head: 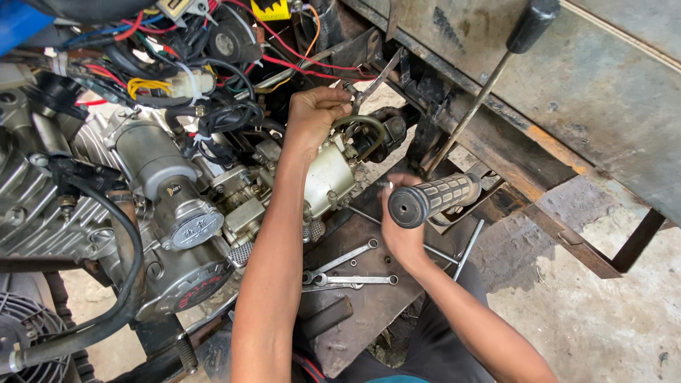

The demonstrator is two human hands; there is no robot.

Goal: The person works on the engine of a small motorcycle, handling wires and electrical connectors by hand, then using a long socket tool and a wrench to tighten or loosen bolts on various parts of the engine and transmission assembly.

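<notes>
Looking down at an engine bay here. My left hand is up at about 12 o'clock, fingers curled shut around a thin wrench that pokes up toward 1 o'clock; I'd guess it's gripped near the tip end for leverage on a fastener by the curved pipe, but the fastener itself is hidden behind my knuckles. My right hand sits at center, around 4 o'clock from the left, wrapped around something behind the rubber handle grip. I can't tell exactly what it's clamped on, since the grip blocks it, though it looks like it's bracing things steady. Below, at 6 o'clock, a rusty plate works as a tool shelf: I count two spanners lying there, close together and within easy reach, plus a thin rod off to the right. One lever with a black knob leans at 2 o'clock. Wires everywhere up top, too tangled to count.
</notes>
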